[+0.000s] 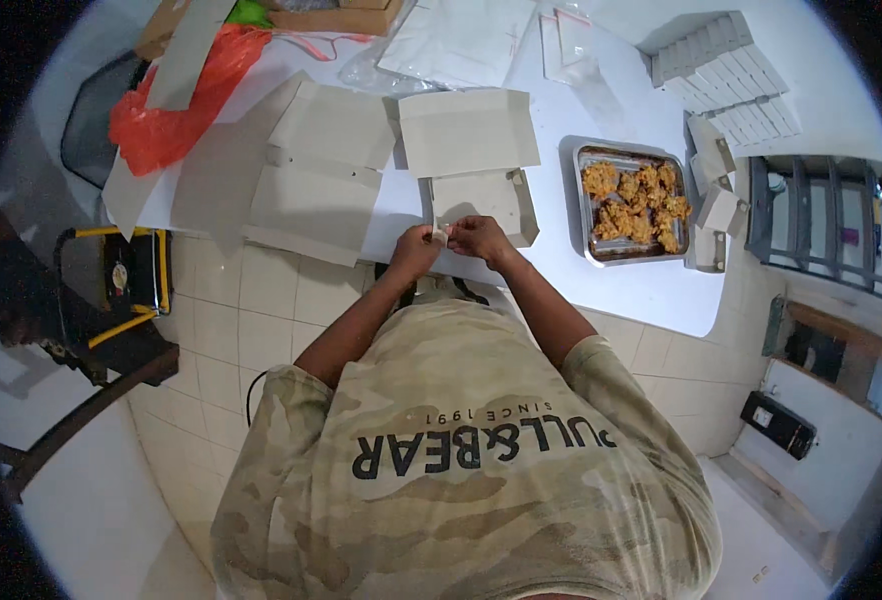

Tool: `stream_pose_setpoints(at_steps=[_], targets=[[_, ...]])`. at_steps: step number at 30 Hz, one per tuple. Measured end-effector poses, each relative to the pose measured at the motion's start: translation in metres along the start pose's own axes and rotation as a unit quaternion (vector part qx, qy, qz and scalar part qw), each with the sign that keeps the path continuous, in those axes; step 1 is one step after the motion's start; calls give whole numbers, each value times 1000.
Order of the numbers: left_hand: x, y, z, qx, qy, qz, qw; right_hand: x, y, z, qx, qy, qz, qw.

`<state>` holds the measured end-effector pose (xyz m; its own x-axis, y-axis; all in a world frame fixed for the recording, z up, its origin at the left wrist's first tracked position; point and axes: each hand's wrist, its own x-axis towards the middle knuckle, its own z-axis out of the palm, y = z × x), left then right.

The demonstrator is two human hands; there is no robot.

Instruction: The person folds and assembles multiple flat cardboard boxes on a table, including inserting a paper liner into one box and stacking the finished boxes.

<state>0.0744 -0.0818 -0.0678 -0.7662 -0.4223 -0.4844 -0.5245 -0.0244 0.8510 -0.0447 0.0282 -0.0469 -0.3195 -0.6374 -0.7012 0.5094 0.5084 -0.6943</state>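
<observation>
A light grey-beige cardboard food box [469, 135] lies in front of me at the table's near edge. Its lid is folded back away from me, and side walls stand up around part of its base. At the near left corner of the base, my left hand [417, 252] pinches a small cardboard flap. Close beside it, my right hand [479, 240] has its fingers closed on the same corner from the right. The fingertips partly hide the flap. Flat, unfolded box blanks [316, 210] lie to the left of my left hand.
Right of the box stands a metal tray [583, 215] of crispy fried pieces [641, 200]. Folded boxes [721, 75] are stacked at the far right, with more standing along the right edge. A red plastic bag [176, 120] lies far left, and white sheets [456, 40] lie at the back.
</observation>
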Motion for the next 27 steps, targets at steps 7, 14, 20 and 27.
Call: stream_pose_setpoints(at_steps=[7,14,20,27], targets=[[-4,32,-8,286,73,149,944,11,11,5,121,-13,1,993],[-7,50,-21,385,-8,169,907,0,8,23,46,-24,-17,999],[-5,43,-26,418,-14,198,886,16,31,33,177,-15,-26,984],[-5,51,-21,457,-37,220,861,17,49,40,271,34,-74,959]])
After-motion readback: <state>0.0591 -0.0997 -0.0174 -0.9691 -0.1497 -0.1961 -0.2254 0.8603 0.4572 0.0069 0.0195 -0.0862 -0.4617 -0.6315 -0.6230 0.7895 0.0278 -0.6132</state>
